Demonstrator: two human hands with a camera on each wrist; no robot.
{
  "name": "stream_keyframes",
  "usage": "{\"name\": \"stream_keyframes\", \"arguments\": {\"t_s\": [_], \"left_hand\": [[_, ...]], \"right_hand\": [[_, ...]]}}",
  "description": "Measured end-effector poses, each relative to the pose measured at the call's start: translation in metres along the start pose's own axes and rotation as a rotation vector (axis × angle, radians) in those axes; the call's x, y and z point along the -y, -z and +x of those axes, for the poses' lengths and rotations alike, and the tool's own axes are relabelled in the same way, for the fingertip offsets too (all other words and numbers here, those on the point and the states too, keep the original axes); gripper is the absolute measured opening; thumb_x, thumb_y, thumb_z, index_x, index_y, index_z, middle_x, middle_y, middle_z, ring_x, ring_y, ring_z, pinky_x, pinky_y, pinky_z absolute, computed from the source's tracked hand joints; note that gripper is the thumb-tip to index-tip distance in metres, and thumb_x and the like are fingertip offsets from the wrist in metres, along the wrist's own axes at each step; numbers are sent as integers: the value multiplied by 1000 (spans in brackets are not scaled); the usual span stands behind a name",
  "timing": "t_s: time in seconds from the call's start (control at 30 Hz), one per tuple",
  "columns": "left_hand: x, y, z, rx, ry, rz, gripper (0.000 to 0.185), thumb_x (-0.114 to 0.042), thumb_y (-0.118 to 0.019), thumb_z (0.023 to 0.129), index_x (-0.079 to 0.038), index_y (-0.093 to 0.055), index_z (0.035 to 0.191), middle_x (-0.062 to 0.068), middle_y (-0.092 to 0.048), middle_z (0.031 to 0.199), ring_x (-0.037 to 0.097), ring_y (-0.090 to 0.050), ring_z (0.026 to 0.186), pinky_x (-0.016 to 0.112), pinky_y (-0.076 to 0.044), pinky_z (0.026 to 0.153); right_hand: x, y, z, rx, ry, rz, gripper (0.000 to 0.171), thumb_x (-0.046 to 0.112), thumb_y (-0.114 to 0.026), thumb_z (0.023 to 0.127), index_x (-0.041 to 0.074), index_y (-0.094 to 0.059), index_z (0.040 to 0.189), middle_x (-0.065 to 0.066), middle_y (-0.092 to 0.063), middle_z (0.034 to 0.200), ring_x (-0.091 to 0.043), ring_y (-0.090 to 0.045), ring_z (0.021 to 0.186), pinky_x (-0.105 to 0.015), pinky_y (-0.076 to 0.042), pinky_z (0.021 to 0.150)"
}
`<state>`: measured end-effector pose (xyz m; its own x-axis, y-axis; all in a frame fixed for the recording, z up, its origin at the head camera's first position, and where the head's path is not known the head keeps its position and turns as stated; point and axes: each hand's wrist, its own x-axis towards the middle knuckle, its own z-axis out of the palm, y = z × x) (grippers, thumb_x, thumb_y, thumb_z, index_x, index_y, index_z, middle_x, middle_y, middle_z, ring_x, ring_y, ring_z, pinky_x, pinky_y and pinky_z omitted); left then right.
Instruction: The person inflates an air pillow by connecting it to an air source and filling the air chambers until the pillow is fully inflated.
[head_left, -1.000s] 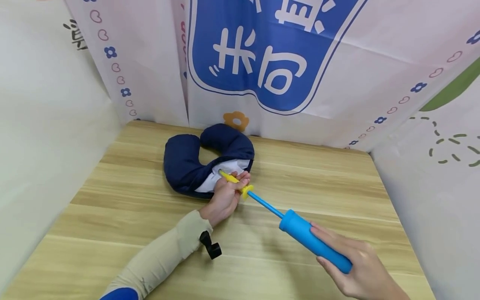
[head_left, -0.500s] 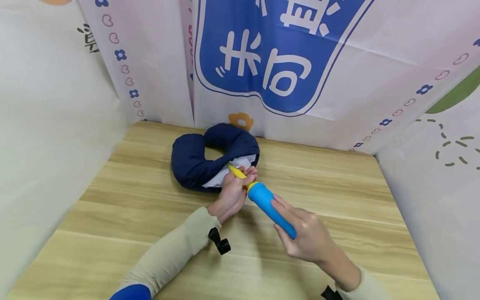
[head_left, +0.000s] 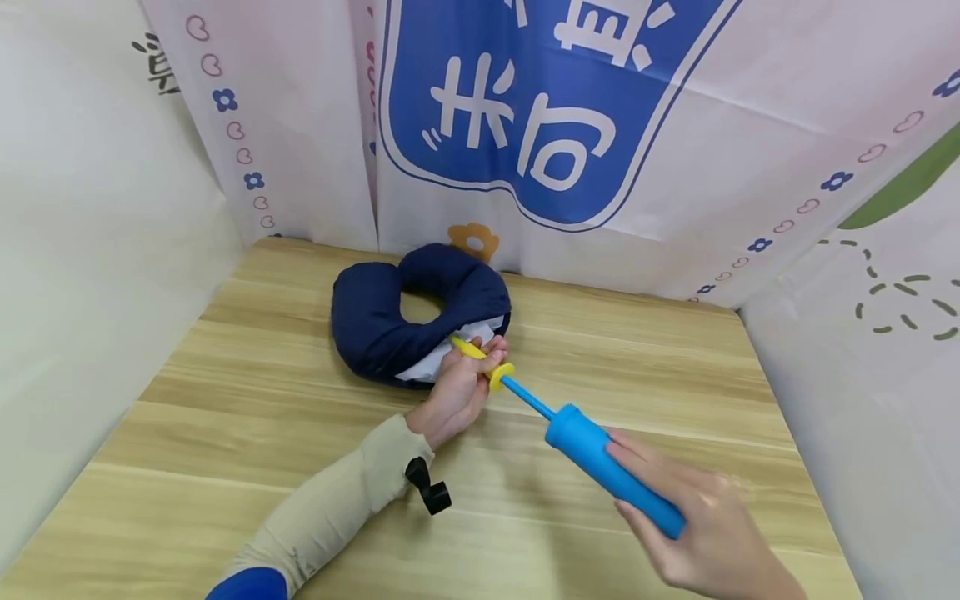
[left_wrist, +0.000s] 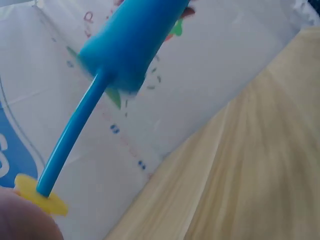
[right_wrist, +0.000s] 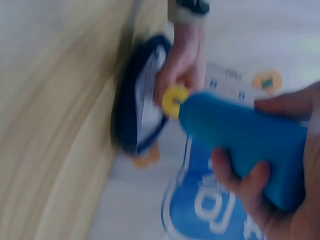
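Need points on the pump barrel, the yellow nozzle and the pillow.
pump barrel (head_left: 611, 477), head view, middle of the blue cylinder ahead of the right hand.
yellow nozzle (head_left: 500, 377), head view, its round flange by the left hand's fingertips.
pillow (head_left: 375, 321), head view, navy cover on its left lobe.

one neck pillow (head_left: 408, 312), one hand pump (head_left: 592, 454), two hands.

Navy pillow (head_left: 405, 321) on wooden table (head_left: 225, 433)
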<state>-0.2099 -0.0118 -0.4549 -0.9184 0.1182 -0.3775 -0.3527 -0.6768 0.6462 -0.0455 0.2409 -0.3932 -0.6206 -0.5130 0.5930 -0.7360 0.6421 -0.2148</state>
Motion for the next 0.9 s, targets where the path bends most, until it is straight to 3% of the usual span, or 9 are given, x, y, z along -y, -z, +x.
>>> {"name": "stream_keyframes", "arguments": {"t_s": [0.17,0.33,0.43,0.53,0.63,0.77,0.9], "left_hand": [[5,1,-7,13,-15,37,33,14,-53,102,-9,-37,119,11,-60,125,14,-66,105,21,-57,92],[11,3,-10,57,-19,52,34,16,-52,101,-8,-37,118,9,-61,120,13,-67,102,20,-57,90],[11,2,-8,64,-25,28,34,18,-52,100,-8,-38,116,8,-60,116,14,-67,101,20,-58,89],[6,0,-4,77,-29,26,35,19,-52,99,-8,-37,116,8,-59,113,15,-65,101,21,-58,88],[-2,-2,0,73,-30,28,36,20,-53,99,-8,-38,117,10,-60,116,17,-65,104,22,-58,88],[-9,-5,3,51,-21,19,35,18,-52,100,-7,-40,121,12,-59,126,19,-63,111,22,-58,90],[-5,-9,3,10,-14,28,33,16,-52,101,-7,-40,121,11,-60,125,20,-63,113,26,-56,99]], "right_hand": [[5,-43,21,-11,-9,-45,46,34,-57,104,1,-70,134,-17,-76,127,-28,-81,88,-37,-66,67],[-5,-67,30,-3,3,-26,47,20,-72,93,-1,-70,134,-19,-75,129,-29,-81,89,-41,-66,68],[-8,-59,26,18,2,-23,47,23,-72,95,1,-69,137,-18,-74,132,-29,-81,92,-41,-66,69],[-4,-39,16,31,-4,-39,46,32,-63,104,4,-68,139,-16,-73,134,-28,-80,95,-38,-66,73],[-1,-16,7,13,17,-52,49,40,-52,108,5,-70,138,-13,-74,134,-26,-81,95,-30,-65,78],[-3,9,0,-6,43,-46,50,43,-51,109,4,-72,134,-9,-74,134,-22,-81,94,-18,-61,84],[-3,6,-1,-42,34,-52,50,44,-53,108,4,-73,132,-9,-76,131,-21,-80,90,-19,-62,81]]}}
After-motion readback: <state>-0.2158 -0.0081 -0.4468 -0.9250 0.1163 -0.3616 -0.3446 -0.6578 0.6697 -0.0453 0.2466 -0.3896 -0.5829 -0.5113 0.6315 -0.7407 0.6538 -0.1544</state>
